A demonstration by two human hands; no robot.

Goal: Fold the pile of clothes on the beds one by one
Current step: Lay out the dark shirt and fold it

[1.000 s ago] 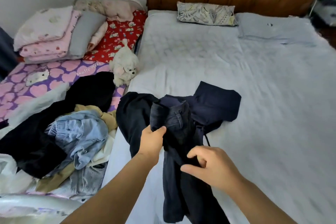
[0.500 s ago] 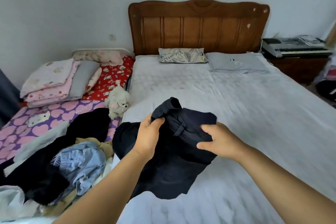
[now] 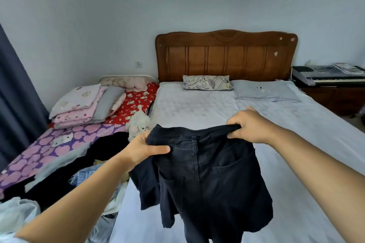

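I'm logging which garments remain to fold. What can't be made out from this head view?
- Dark trousers: leg ends are cut off by the bottom edge.
- Clothes pile: partly hidden behind the left forearm; the number of garments is unclear.
- Left hand and right hand: fingers are tucked behind the waistband.
- Keyboard: cut off by the right edge.

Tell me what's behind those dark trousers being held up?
Behind the dark trousers, held at the waistband by the left hand and right hand, lies the pale bedsheet. The stretch directly behind them is hidden.
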